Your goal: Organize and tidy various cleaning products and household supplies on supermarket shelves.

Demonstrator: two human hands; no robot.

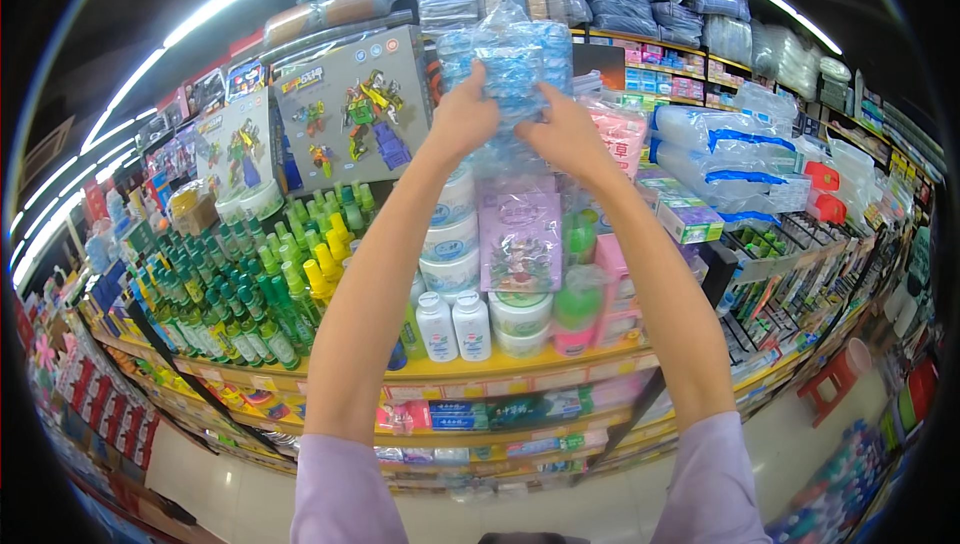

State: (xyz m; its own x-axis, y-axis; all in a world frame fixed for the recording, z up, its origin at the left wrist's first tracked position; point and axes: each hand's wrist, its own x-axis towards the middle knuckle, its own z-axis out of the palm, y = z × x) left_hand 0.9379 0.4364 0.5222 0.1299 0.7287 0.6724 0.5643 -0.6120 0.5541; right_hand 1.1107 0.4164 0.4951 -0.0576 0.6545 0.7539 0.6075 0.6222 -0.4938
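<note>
Both my arms reach forward over a store shelf to a blue, clear-plastic-wrapped package (510, 56) at the top of the display. My left hand (466, 112) touches its left side, thumb raised against the wrap. My right hand (564, 127) is at its right side, with the index finger and thumb on the plastic. The package appears held between the two hands. Beneath it a purple printed packet (520, 242) leans in front of stacked white tubs (450, 240). Two white powder bottles (472, 326) stand at the shelf's front, beside a tub with a green lid (520, 315).
Green and yellow spray bottles (259, 311) crowd the shelf at left, below large boxed robot toys (352, 108). Plastic-wrapped packs with blue edges (720, 146) are piled at right, above hanging goods on a rack (780, 274). A red stool (832, 386) stands on the floor at right.
</note>
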